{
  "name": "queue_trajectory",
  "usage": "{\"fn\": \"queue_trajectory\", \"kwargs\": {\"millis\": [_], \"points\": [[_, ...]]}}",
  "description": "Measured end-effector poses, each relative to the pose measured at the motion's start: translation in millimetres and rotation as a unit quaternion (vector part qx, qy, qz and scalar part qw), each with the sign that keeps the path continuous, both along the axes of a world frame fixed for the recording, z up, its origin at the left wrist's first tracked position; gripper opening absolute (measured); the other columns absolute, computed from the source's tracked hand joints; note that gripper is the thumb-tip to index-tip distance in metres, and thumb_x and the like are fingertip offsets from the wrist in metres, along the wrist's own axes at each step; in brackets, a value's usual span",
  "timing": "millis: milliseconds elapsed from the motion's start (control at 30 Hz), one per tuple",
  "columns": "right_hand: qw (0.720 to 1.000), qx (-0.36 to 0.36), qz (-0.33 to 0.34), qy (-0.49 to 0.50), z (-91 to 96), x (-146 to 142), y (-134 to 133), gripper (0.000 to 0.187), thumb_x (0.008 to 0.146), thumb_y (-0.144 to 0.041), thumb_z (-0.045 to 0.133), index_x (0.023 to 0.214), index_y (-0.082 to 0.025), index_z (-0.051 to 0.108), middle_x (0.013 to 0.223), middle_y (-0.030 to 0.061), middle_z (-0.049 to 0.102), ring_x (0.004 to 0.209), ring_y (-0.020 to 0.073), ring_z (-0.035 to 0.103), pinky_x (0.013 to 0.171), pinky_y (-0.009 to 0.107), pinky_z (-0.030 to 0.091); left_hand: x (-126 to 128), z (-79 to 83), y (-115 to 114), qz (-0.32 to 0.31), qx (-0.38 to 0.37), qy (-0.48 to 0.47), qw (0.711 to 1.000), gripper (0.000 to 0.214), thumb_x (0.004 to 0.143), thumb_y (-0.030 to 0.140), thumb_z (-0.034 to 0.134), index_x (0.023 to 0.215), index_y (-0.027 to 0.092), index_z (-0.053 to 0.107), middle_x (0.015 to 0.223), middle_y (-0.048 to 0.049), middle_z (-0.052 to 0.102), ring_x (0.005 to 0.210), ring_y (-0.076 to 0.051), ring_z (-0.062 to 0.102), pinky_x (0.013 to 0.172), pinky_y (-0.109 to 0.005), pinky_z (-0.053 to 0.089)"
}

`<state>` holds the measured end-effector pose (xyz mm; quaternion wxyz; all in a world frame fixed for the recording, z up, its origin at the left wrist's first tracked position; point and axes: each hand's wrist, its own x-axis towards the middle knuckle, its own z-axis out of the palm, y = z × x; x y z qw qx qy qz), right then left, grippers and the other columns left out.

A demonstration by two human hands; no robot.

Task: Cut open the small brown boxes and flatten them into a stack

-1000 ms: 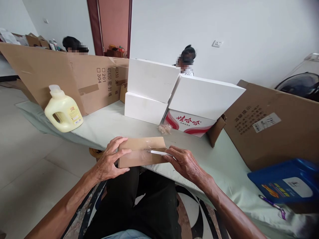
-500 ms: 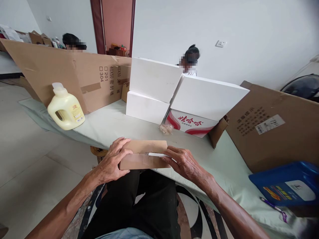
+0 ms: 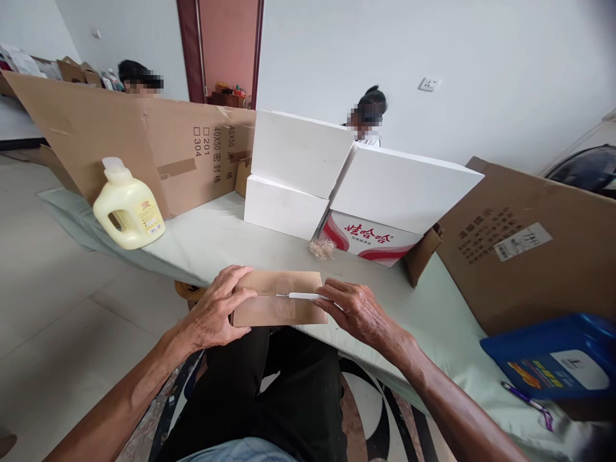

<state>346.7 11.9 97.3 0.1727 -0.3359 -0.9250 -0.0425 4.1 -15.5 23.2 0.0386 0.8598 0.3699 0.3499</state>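
A small brown cardboard box (image 3: 276,311) sealed with clear tape lies at the near edge of the table (image 3: 216,237), over my lap. My left hand (image 3: 216,311) grips its left end, fingers curled over the top. My right hand (image 3: 359,311) is closed on a thin white-handled knife (image 3: 301,296). The knife lies along the box's taped middle seam, with its tip pointing left.
A cream plastic jug (image 3: 128,205) stands at the table's left. Large cardboard sheets (image 3: 120,138) and white boxes (image 3: 337,173) wall off the back, with two other people partly visible behind. A blue box (image 3: 553,356) and a purple-handled tool (image 3: 527,401) lie at the right.
The knife has moved left along the box's seam, and its tip now reaches further toward my left hand. My left hand holds the box in the same place.
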Motion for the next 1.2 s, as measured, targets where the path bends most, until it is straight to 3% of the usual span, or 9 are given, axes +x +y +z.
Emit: {"fn": "queue_trajectory", "kwargs": {"millis": [600,1200], "points": [[0.999,0.013,-0.001,-0.041,-7.1,-6,2,0.047,0.121,-0.038,0.037,0.089,-0.019,0.065,0.082,0.0043,0.062,0.068,0.0148,0.052,0.062,0.033,0.023,0,1.6,3,-0.014,0.027,0.005,1.0,0.051,0.074,0.014,0.09,0.124,0.016,0.077,0.16,-0.0238,0.05,0.147,-0.047,0.05,0.118,-0.068,0.054],[0.998,0.026,0.009,-0.059,-6.7,-20,7,0.043,0.12,-0.036,0.039,0.091,-0.019,0.065,0.083,0.0036,0.06,0.066,0.0147,0.049,0.061,0.033,0.021,-1,-4.6,1,-0.003,0.015,-0.028,0.999,0.047,0.076,0.017,0.088,0.116,0.019,0.065,0.161,-0.0231,0.055,0.153,-0.044,0.049,0.121,-0.063,0.053]]}}
